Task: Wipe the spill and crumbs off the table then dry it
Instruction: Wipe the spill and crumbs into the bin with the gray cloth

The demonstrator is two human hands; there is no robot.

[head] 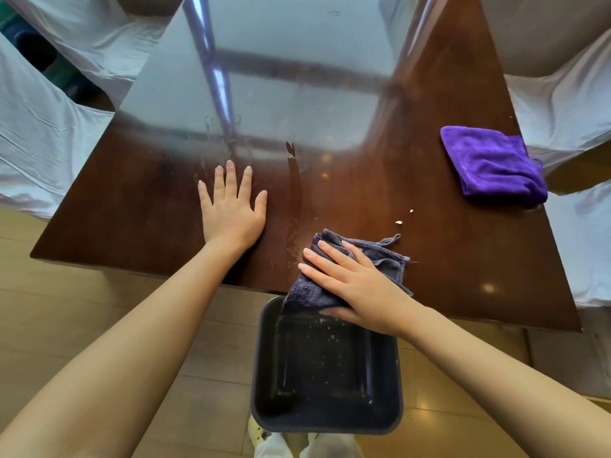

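Note:
My right hand [355, 285] presses flat on a grey-blue cloth [370, 252] at the near edge of the dark wooden table [132, 209]. One end of the cloth hangs over the edge, above a dark square bin [261, 375] that holds several crumbs. My left hand [231, 206] rests flat on the table, fingers spread, holding nothing. A wet streak [294, 193] runs between my hands. Two pale crumbs [399, 222] lie just beyond the cloth. A folded purple cloth [489, 163] lies at the table's right edge.
Chairs under white covers [43, 133] stand along the left and right sides of the table. The far half of the tabletop mirrors a window. The bin stands on a tan tiled floor [66, 309], close to my feet.

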